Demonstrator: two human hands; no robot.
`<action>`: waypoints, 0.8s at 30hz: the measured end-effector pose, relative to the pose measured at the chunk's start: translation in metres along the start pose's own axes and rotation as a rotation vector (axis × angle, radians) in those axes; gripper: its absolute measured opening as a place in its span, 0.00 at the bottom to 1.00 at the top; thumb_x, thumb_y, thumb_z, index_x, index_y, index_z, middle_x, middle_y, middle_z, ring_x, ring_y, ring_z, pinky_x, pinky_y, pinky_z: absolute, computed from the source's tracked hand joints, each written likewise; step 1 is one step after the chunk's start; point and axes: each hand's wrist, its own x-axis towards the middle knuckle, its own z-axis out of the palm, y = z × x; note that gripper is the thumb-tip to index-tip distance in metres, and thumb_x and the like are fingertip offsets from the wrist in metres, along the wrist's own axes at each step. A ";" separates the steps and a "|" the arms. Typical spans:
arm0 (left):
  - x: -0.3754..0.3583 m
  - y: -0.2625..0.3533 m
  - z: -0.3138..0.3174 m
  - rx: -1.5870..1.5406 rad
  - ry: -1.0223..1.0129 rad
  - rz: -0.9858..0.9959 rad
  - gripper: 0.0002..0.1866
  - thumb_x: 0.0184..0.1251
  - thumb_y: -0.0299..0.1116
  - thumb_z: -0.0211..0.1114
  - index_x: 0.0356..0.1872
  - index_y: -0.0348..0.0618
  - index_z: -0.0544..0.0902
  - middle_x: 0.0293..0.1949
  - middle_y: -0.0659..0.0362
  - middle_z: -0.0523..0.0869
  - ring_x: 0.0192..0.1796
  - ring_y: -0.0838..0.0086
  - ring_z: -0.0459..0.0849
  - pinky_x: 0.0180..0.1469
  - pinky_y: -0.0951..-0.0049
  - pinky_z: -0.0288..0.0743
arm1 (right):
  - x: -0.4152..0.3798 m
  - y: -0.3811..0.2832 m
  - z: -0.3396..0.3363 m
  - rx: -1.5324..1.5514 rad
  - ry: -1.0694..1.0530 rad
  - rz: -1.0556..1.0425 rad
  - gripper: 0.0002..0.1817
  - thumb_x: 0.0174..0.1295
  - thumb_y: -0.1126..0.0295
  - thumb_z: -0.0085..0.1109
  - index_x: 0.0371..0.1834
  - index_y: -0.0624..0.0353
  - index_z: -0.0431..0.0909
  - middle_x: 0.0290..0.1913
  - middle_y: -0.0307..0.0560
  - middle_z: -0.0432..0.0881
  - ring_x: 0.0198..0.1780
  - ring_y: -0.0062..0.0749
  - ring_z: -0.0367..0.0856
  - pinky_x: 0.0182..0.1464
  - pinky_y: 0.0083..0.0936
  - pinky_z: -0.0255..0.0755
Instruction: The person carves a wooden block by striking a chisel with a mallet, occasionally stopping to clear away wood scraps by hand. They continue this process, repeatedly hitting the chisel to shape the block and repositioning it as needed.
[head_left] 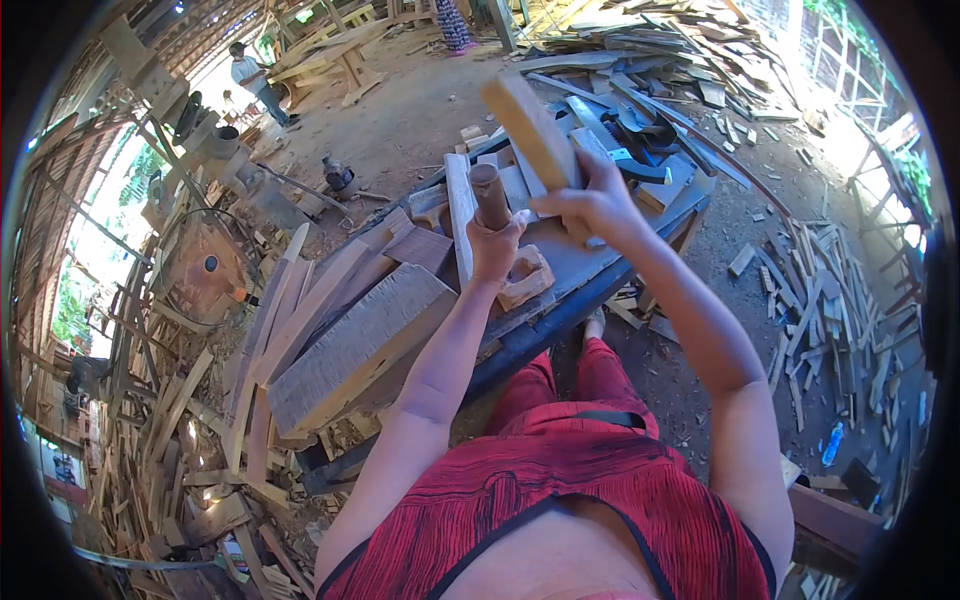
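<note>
My left hand (494,248) is closed around a dark brown round wooden piece (490,195), like a thick handle, its flat end pointing up; its lower end is hidden by the hand. My right hand (598,208) grips the lower part of a long yellowish wood block (530,128), raised and tilted just right of the round piece. Motion blurs the block slightly. A small wooden block with a hollow (525,278) sits on the workbench (575,293) just below my left hand.
A large timber beam (360,345) and several planks (310,300) lie to the left. Hand saws (640,165) lie at the bench's far right. Scrap wood piles (825,300) cover the ground on the right. Another person (255,82) stands far back by a wooden table (335,60).
</note>
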 end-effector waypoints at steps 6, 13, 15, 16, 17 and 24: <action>-0.005 -0.003 0.003 -0.037 -0.015 0.097 0.10 0.52 0.26 0.72 0.31 0.38 0.78 0.26 0.66 0.80 0.27 0.86 0.74 0.30 0.79 0.72 | -0.002 -0.072 -0.013 -0.564 -0.191 -0.078 0.33 0.33 0.51 0.73 0.38 0.66 0.77 0.32 0.54 0.81 0.35 0.42 0.82 0.40 0.34 0.72; -0.006 0.000 0.000 -0.007 -0.010 0.038 0.10 0.52 0.25 0.72 0.30 0.39 0.77 0.26 0.67 0.80 0.27 0.86 0.75 0.30 0.80 0.72 | -0.008 -0.082 -0.018 -0.154 -0.091 -0.167 0.34 0.33 0.51 0.73 0.40 0.65 0.76 0.35 0.58 0.82 0.37 0.49 0.83 0.41 0.37 0.73; -0.007 0.000 0.001 -0.046 -0.017 0.047 0.10 0.52 0.25 0.72 0.30 0.39 0.77 0.26 0.67 0.80 0.27 0.86 0.75 0.30 0.80 0.72 | -0.015 -0.070 -0.013 -0.389 -0.212 -0.100 0.34 0.33 0.51 0.74 0.40 0.65 0.75 0.33 0.57 0.81 0.36 0.49 0.83 0.40 0.37 0.73; -0.007 0.001 0.002 -0.086 -0.030 0.058 0.10 0.53 0.25 0.72 0.30 0.39 0.77 0.25 0.67 0.79 0.27 0.85 0.75 0.30 0.80 0.72 | -0.016 -0.068 -0.012 -0.624 -0.324 -0.032 0.34 0.32 0.51 0.74 0.40 0.65 0.75 0.32 0.57 0.81 0.35 0.49 0.82 0.40 0.38 0.72; -0.008 0.002 0.001 -0.084 -0.028 0.061 0.10 0.53 0.25 0.72 0.30 0.39 0.77 0.25 0.67 0.79 0.27 0.85 0.75 0.30 0.80 0.72 | -0.017 -0.069 -0.015 -0.724 -0.419 0.008 0.35 0.32 0.50 0.74 0.40 0.64 0.75 0.32 0.58 0.81 0.37 0.50 0.83 0.40 0.39 0.72; -0.008 -0.001 -0.002 -0.053 -0.032 0.007 0.11 0.53 0.25 0.72 0.31 0.38 0.77 0.27 0.66 0.80 0.27 0.86 0.75 0.31 0.80 0.73 | -0.023 -0.077 -0.002 0.108 0.019 -0.246 0.31 0.37 0.61 0.74 0.43 0.65 0.72 0.27 0.46 0.78 0.32 0.21 0.77 0.35 0.23 0.71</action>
